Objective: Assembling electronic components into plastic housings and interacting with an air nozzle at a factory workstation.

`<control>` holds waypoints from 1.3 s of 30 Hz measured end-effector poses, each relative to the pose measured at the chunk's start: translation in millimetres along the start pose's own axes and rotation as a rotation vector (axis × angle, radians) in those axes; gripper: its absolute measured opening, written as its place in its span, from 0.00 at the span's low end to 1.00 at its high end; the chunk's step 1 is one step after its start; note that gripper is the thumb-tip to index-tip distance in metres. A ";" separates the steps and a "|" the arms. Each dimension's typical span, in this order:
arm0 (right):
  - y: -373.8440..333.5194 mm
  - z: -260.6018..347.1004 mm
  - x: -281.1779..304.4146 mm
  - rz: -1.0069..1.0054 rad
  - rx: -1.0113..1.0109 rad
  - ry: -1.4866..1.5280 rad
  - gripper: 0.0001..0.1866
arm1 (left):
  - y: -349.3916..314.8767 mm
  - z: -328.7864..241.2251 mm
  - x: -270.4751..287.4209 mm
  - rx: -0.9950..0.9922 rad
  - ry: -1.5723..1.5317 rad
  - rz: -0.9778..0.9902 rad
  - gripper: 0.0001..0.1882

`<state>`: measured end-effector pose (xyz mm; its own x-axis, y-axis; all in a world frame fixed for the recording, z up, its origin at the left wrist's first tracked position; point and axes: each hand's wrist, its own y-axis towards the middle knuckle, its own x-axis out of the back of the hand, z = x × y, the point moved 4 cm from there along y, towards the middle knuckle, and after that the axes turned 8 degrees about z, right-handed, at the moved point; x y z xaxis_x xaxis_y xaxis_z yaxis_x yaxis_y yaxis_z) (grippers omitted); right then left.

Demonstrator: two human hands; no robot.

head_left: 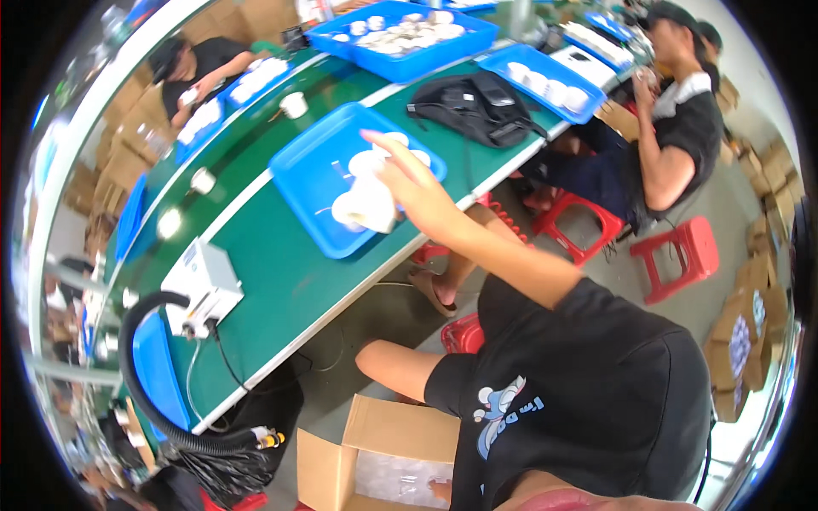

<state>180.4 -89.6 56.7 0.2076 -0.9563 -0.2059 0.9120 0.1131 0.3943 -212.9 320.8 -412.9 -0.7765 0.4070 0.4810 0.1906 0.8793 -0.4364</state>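
Note:
My right hand [415,189] reaches out over a blue tray [298,175] on the green table [273,281]. It grips a white round piece [366,209] at the tray's near edge, with the forefinger stretched out above it. More white round pieces [394,139] lie in the tray just beyond the hand. My left hand does not show in this view.
A black bag [477,102] lies on the table beside the tray, with more blue trays of white parts [400,34] beyond it. A white box with a black hose [200,285] stands at the left. Seated people, red stools [677,251] and an open carton [383,451] are around.

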 end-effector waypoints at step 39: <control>-230.9 -163.6 97.5 0.279 -1.113 0.633 0.26 | 0.6 -289.9 -78.2 0.012 -1.748 0.361 0.31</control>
<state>47.9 -164.8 -200.9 0.2872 -0.6078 -0.7403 0.5502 0.7374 -0.3919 22.0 361.2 -230.4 -0.3747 -0.1566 -0.9138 0.4814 0.8095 -0.3361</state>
